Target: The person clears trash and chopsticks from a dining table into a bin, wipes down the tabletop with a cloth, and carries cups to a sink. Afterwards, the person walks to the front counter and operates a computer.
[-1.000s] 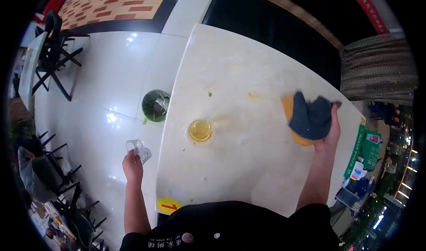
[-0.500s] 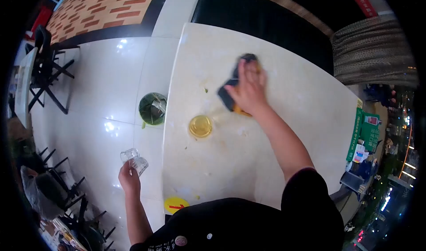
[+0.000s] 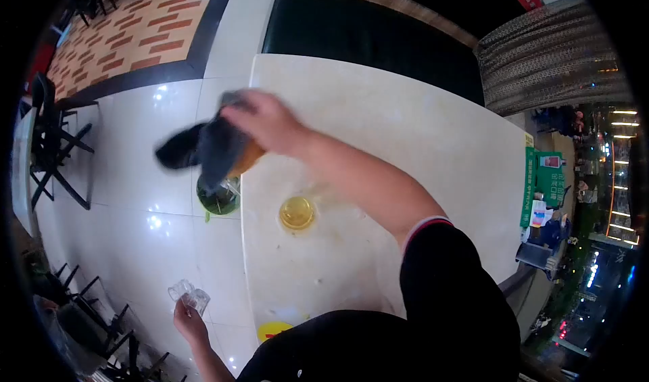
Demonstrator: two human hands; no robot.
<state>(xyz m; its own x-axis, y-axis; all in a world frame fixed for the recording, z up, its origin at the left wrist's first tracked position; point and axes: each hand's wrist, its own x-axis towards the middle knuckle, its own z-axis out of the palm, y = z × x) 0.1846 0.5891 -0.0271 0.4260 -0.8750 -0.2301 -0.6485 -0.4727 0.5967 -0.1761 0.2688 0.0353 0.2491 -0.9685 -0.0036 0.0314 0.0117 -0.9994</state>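
Note:
My right hand (image 3: 267, 122) grips a dark grey cloth (image 3: 223, 142) with an orange-brown patch at the left edge of the pale table (image 3: 405, 138). The cloth hangs loosely past that edge and is blurred by motion. Below it on the floor, a green bin (image 3: 220, 201) is partly hidden. Off the table's left side, my left hand (image 3: 189, 320) pinches clear glassware (image 3: 189, 295), apparently small glasses; I cannot tell how many. A glass of yellow liquid (image 3: 297, 213) stands on the table, close to its left side, touched by neither hand.
A dark bench seat (image 3: 365, 47) runs along the table's far side. Folding chairs (image 3: 57, 145) stand at the left on the shiny tiled floor (image 3: 142, 240). A yellow round sticker (image 3: 272, 330) marks the near table corner. Green boxes (image 3: 547, 176) are beyond the right end.
My right hand has swept the cloth from the middle of the table leftward to its edge, lifting it so it hangs. My left hand still holds the glassware. The camera view has shifted slightly.

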